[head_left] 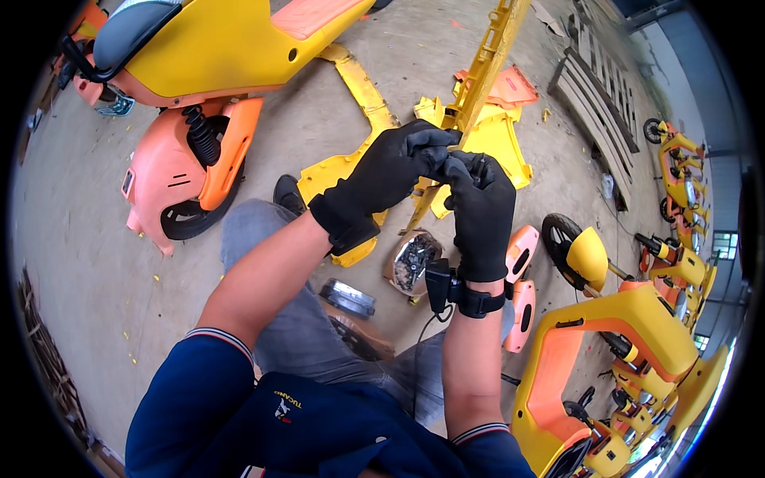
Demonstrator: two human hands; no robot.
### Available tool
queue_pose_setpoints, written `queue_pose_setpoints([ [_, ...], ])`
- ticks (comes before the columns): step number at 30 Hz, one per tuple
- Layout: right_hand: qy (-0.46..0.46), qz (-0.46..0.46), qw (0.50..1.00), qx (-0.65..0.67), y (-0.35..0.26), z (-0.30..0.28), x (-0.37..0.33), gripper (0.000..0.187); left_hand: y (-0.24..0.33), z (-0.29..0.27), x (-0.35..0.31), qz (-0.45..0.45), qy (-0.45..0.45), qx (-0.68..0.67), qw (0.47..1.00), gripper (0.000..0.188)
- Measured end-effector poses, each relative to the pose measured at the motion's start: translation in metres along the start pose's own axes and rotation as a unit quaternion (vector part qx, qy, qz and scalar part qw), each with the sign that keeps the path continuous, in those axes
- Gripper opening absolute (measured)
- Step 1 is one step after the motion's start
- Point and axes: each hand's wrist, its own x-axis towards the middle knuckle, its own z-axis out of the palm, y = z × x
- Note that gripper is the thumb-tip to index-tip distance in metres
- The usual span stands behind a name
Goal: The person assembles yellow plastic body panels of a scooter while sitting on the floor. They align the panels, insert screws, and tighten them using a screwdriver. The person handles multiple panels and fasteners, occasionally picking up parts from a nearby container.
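My left hand (394, 163) and my right hand (484, 205), both in black gloves, meet in front of me with their fingertips together. The fingers of each are closed in a pinch, and whatever lies between them is too small and dark to name. Just behind the fingertips a long yellow plastic scooter part (488, 60) stands at a slant. Below my hands, an open cardboard box (396, 275) holds small dark metal pieces (416, 259). Nearer my legs lies a round silver metal tin (348, 299).
Yellow body panels (351, 163) and an orange panel (512, 88) lie on the concrete floor beyond. A yellow and orange scooter (239, 48) stands at the left, another (550, 374) at the right. Wooden pallets (594, 119) lie at the far right; several more scooters (685, 179) stand beyond.
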Motion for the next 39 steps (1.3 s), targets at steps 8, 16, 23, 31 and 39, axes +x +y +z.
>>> queue_pose_setpoints([
  [8,0.007,0.041,0.998,0.035,-0.001,-0.012,-0.004,0.017,-0.003,0.005,-0.002,0.014,-0.046,-0.013,0.999,0.045],
  [16,0.035,0.01,0.999,-0.01,0.0,-0.015,-0.009,0.014,-0.007,0.015,-0.003,0.026,-0.061,-0.029,0.997,0.043],
  [23,0.015,-0.011,1.0,-0.022,0.001,-0.018,-0.008,0.014,-0.015,0.016,-0.002,0.056,-0.049,0.004,0.997,0.042],
  [31,0.004,0.115,0.991,0.072,-0.006,-0.022,-0.01,0.016,-0.009,0.022,-0.007,0.07,-0.032,0.067,0.995,0.042],
  [39,0.01,0.131,0.987,0.092,-0.006,-0.024,-0.013,0.018,-0.012,0.023,-0.009,0.128,-0.033,0.135,0.982,0.043],
])
